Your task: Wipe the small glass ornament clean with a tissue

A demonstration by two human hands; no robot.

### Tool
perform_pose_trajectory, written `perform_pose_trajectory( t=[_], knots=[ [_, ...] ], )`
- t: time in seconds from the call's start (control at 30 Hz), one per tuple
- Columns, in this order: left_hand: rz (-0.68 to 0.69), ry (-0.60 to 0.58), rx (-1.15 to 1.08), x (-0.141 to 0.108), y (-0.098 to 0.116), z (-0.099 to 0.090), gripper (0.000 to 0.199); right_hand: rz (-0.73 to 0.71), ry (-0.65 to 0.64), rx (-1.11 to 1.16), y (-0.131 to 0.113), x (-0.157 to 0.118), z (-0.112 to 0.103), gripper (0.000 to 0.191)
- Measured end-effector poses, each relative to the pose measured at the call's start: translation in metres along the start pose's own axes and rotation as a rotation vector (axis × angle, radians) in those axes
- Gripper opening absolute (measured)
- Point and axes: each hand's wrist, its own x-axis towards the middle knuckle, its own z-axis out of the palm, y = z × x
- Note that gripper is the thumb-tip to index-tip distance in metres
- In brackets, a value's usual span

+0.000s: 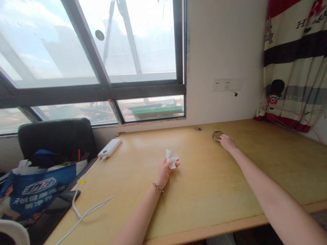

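Observation:
Over the middle of the wooden desk [204, 190], my left hand [165, 170] is closed on a crumpled white tissue [170, 157], which sticks up past the thumb. A dark beaded bracelet [158, 188] circles that wrist. Farther back and to the right, my right hand [228, 143] reaches out with its fingers pinched on a pair of thin dark-framed glasses [216, 135]. The glasses are at the desk's far side, to the left of the fingertips; the fingers partly cover them.
A white power bank [110, 147] with a white cable [88, 212] lies along the desk's left edge. Left of the desk are a black chair [57, 136] and a blue bag [43, 187]. Behind are a window, wall sockets [222, 85] and a patterned curtain [293, 68].

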Motion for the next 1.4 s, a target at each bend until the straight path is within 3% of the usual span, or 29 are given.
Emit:
perform_pose_trajectory(
  t=[0.33,0.57,0.63,0.7,0.8,0.87,0.93,1.0,1.1,1.23,1.4],
  knots=[
    [0.006,-0.039,0.004,-0.001,0.0,-0.001,0.044,-0.019,-0.065,-0.003,0.017,0.007,0.019,0.026],
    [-0.037,-0.045,0.043,-0.003,0.002,0.003,0.04,0.039,-0.079,0.032,0.017,0.005,0.02,0.027],
    [-0.037,-0.055,0.061,-0.004,0.003,0.004,0.037,0.066,-0.031,0.035,0.004,0.0,0.017,0.03],
    [-0.036,-0.081,0.087,-0.004,0.004,0.004,0.033,0.029,0.109,0.073,-0.021,-0.011,0.012,0.036],
    [-0.061,-0.087,0.109,-0.005,0.005,0.003,0.025,-0.191,0.263,0.264,-0.075,-0.041,0.004,0.044],
    [-0.095,-0.083,0.112,-0.006,0.006,0.001,0.019,-0.401,0.268,0.444,-0.116,-0.068,-0.002,0.05],
    [-0.123,-0.096,0.117,-0.008,0.009,0.0,0.017,-0.624,0.195,0.619,-0.153,-0.093,-0.005,0.053],
    [-0.135,-0.113,0.131,-0.009,0.011,-0.001,0.018,-0.708,0.134,0.788,-0.179,-0.113,-0.006,0.049],
    [-0.155,-0.142,0.166,-0.008,0.012,-0.002,0.021,-0.653,0.098,0.943,-0.198,-0.129,0.0,0.035],
    [-0.216,-0.224,0.196,-0.004,0.01,-0.004,0.029,-0.521,0.104,1.012,-0.196,-0.13,0.013,0.02],
    [-0.236,-0.322,0.22,0.0,0.007,-0.005,0.053,-0.245,0.219,1.079,-0.189,-0.127,0.015,0.026]
  ],
)
